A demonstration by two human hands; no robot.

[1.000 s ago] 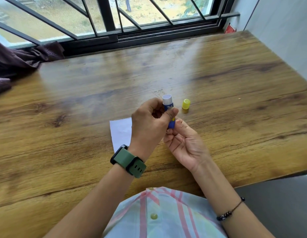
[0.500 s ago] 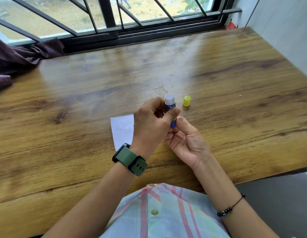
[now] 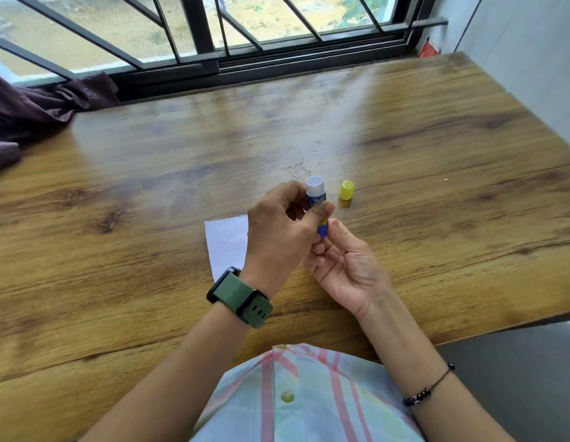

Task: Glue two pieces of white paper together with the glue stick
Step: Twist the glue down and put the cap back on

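Little has changed in the last second — my left hand (image 3: pixel 282 231) still grips the glue stick (image 3: pixel 316 194) upright, my right hand (image 3: pixel 342 263) pinching its base, probably winding glue up; cap (image 3: pixel 346 190) off, paper (image 3: pixel 228 247) waiting underneath.

1. The glue stick (image 3: pixel 316 194), just left of the yellow cap (image 3: pixel 346 190), carries a blue label with pale marks on it, but they are too small and blurred to read, and a thumb covers part of the label.
2. The red thing (image 3: pixel 426 51) far behind the yellow cap, in the corner by the window, may bear print; none of it can be read.
3. The white paper (image 3: pixel 227 244) near the yellow cap, to its left and closer to the person, shows no writing.
4. No words, brands or numbers are legible anywhere.
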